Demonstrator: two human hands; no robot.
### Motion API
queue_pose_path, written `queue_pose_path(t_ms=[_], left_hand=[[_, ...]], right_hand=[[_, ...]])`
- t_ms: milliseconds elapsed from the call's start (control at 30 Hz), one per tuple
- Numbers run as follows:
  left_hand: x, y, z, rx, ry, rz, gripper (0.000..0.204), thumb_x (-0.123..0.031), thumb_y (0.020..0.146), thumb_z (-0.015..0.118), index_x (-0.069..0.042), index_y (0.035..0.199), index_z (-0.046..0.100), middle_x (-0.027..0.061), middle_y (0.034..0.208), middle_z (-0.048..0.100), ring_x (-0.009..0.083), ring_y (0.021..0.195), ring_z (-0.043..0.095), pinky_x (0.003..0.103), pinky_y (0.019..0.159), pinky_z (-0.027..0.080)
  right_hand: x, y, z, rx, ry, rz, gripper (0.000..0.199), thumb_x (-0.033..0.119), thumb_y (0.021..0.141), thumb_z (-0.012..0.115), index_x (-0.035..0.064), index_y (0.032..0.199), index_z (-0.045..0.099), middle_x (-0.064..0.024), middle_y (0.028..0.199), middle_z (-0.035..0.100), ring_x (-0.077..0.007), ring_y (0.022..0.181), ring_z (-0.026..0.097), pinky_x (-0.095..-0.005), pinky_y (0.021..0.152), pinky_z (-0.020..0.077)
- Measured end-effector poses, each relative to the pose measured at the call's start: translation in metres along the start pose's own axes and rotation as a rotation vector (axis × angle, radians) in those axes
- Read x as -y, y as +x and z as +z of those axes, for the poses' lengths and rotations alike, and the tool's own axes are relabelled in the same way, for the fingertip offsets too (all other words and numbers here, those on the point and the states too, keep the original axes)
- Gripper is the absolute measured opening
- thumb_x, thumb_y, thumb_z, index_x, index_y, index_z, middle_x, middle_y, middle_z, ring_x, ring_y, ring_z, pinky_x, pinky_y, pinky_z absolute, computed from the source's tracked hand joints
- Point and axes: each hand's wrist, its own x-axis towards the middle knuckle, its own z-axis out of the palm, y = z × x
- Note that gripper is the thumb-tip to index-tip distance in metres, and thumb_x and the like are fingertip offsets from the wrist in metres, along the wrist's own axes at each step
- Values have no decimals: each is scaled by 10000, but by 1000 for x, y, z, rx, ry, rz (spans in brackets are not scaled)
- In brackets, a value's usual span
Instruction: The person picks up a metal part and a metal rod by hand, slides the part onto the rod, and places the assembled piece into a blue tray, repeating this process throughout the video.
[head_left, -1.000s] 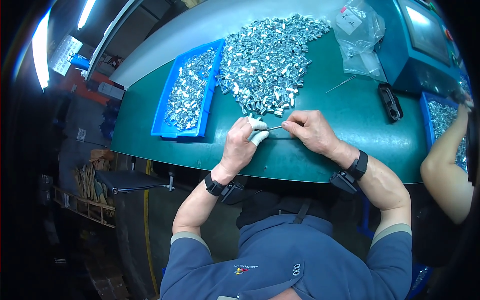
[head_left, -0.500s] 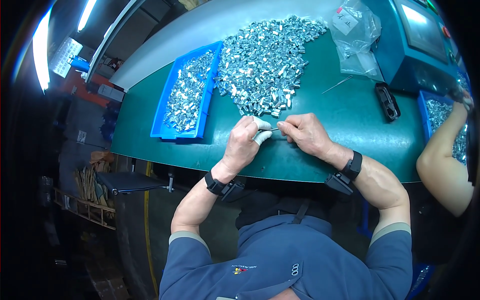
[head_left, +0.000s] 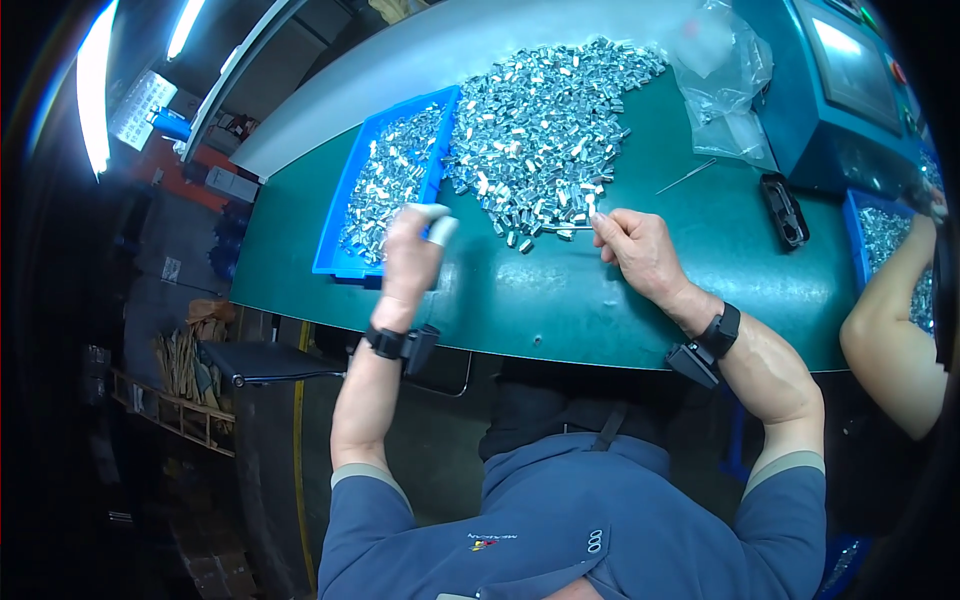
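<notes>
My left hand [head_left: 412,258], smeared by motion, is over the near right edge of the blue tray [head_left: 328,240]. White covers sit on its thumb and a finger; whether it holds anything is hidden by the blur. Small shiny metal pieces [head_left: 395,165] fill the tray. At the near edge of a large heap of similar metal pieces [head_left: 545,130], my right hand [head_left: 640,250] pinches a thin metal rod [head_left: 570,228] between thumb and fingers. The rod points left, toward the heap's edge.
A second thin rod [head_left: 686,177] and a black open case [head_left: 784,212] lie on the green table [head_left: 500,320]. Behind them are a clear plastic bag [head_left: 725,90] and a teal machine with a screen [head_left: 850,65]. Another person's arm [head_left: 890,320] reaches over a blue tray [head_left: 858,225] at right.
My hands, together in front of the heap before, are now apart. The left has swung left to the tray; the right has shifted slightly right and farther away with the rod.
</notes>
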Motion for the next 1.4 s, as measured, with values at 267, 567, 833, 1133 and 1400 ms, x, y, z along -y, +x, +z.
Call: queue_pose_path(t_ms=[267,567,833,1133,1400], left_hand=[[-45,-18,45,194,-3,-3,170,-86,824,830,-62,957,727,86,861,650,286,842,634,393,737,517],[-82,-14,35,181,-219,107,197,-14,816,815,-64,970,703,88,900,709,277,851,673,379,728,533],[-92,-13,41,217,-332,44,177,-24,844,807,-40,987,705,94,909,721,242,833,688,351,751,546],[-106,-17,51,250,-518,-80,146,-31,885,789,-12,1002,705,87,949,743,182,853,699,317,781,555],[-97,-23,40,251,-408,-2,126,-33,898,776,-22,1001,704,87,923,728,194,833,691,321,760,553]], right_hand=[[-6,1,4,63,15,4,375,314,1027,644,14,810,707,-33,647,663,-88,574,568,-299,536,434],[0,-4,5,126,-49,-25,306,277,1006,667,15,852,705,-33,690,685,-96,613,581,-309,570,457],[1,-4,5,97,-38,-75,314,273,1016,650,13,856,720,-39,688,688,-101,610,592,-306,561,460],[4,-6,6,236,43,105,410,339,1058,606,19,825,714,-8,649,647,-69,586,564,-262,541,444],[5,-9,8,236,9,52,419,338,1059,602,20,808,710,-17,642,648,-70,586,567,-265,541,438]])
